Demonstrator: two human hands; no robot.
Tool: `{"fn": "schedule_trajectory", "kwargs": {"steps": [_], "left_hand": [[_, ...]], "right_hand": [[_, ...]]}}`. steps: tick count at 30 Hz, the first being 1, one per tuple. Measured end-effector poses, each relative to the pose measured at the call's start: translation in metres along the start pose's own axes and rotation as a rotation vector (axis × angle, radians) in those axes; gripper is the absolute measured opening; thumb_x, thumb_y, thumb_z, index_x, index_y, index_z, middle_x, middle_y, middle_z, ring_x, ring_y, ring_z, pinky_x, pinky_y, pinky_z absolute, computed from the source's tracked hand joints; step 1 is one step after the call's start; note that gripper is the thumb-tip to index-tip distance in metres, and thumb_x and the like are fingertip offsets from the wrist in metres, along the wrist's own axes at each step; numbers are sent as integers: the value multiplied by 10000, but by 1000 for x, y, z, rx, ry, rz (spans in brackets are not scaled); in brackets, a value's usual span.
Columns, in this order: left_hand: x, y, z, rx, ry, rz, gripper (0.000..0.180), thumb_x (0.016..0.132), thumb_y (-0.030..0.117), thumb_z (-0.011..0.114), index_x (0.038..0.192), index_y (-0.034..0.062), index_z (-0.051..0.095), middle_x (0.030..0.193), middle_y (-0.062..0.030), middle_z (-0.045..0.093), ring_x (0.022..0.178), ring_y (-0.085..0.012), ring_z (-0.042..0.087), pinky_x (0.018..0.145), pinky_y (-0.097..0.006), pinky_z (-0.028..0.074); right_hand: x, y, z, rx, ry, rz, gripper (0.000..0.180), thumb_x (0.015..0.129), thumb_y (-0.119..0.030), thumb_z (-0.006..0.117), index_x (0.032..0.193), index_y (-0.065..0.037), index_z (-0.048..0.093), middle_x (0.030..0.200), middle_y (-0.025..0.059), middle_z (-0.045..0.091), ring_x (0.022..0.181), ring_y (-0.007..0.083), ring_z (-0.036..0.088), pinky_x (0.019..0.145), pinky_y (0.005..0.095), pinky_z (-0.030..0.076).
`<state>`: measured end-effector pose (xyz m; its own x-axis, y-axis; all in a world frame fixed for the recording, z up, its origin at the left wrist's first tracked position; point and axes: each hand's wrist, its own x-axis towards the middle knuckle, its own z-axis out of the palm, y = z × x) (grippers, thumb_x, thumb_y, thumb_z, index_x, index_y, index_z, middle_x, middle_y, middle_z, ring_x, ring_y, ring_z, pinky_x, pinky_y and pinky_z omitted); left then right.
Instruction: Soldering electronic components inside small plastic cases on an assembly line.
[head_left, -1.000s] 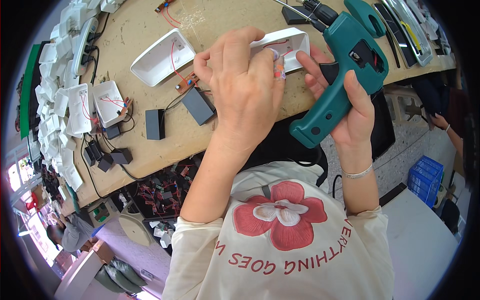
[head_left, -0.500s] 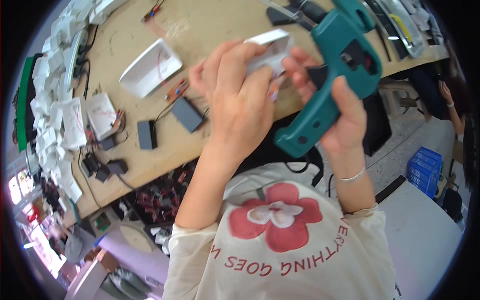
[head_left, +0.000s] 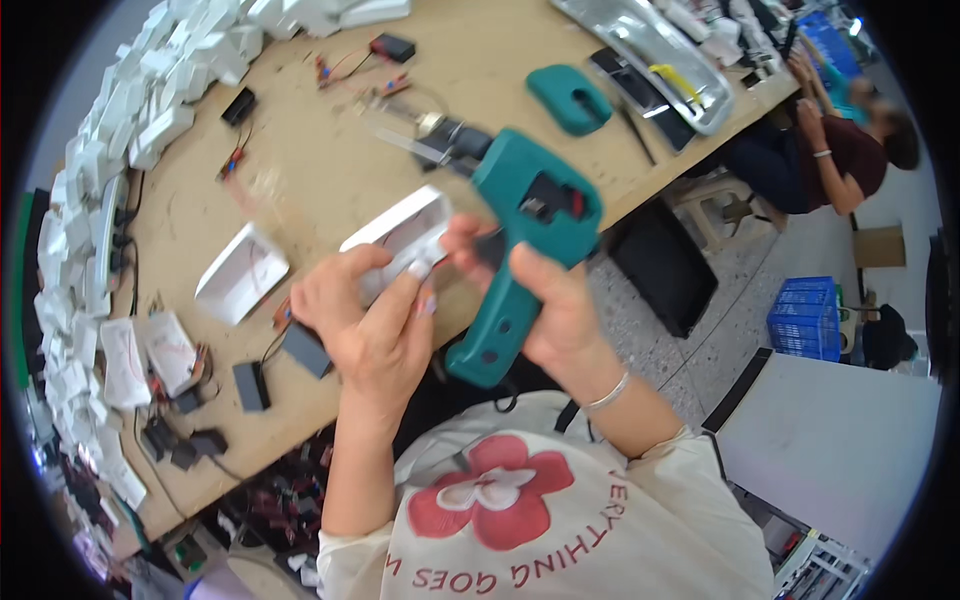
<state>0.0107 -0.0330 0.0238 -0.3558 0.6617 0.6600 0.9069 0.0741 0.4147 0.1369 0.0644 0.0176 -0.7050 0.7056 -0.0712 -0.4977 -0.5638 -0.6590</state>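
My right hand (head_left: 565, 310) is wrapped round the handle of a green pistol-shaped glue gun (head_left: 545, 165), its dark nozzle pointing toward the far left over the table. My left hand (head_left: 375, 325) is closed at the near side of an open white plastic case (head_left: 405, 225), thumb and fingers bent against it. The fingertips of my right hand reach to the case's right end. Whatever small part lies between my left fingertips is hidden. Left of my left hand, another white case (head_left: 243, 272) with a thin red wire lies on the table.
Many white cases (head_left: 165, 130) are piled along the left edge. Black boxes (head_left: 252, 385) and small wired boards (head_left: 232, 165) lie about the wooden table (head_left: 310, 130). A green rounded piece (head_left: 568, 100) and a metal tray (head_left: 700, 95) sit at the far right. A co-worker (head_left: 835, 150) sits beyond.
The view has shifted, bringing more of the far table into sight. My left fingers have moved lower on the white case, exposing its inside. The glue gun stays in my right hand.
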Motion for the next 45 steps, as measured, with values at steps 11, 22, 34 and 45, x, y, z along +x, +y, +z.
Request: {"fn": "schedule_trajectory", "kwargs": {"steps": [11,22,34,45], "left_hand": [[2,-5,19,-40,150,-47,158,602,96,686,743,88,613,980,-24,556,876,-235,489,768,-382,251],[9,-17,29,-43,10,-82,146,609,37,627,746,0,594,1010,-83,561,917,-254,524,792,-378,371],[13,-19,37,-78,13,-130,124,611,35,630,726,-7,612,1006,-85,550,919,-262,493,772,-372,376],[14,-13,35,-24,6,-137,127,607,22,644,725,-18,617,1016,-88,546,928,-266,491,785,-364,390]], "right_hand": [[0,-5,-4,-116,5,-38,547,880,-254,525,1316,-1,314,1257,227,427,1162,313,457,977,377,389],[-15,-16,-3,-83,-7,-97,509,866,-186,543,1303,-29,336,1221,207,473,1060,310,546,828,377,495],[-104,-60,-10,-842,146,-138,707,729,-336,710,1234,49,400,1158,197,523,691,143,570,565,243,469],[-94,-57,-8,-958,181,47,611,700,-203,734,1192,30,455,1053,172,580,677,139,576,589,252,480]]}}
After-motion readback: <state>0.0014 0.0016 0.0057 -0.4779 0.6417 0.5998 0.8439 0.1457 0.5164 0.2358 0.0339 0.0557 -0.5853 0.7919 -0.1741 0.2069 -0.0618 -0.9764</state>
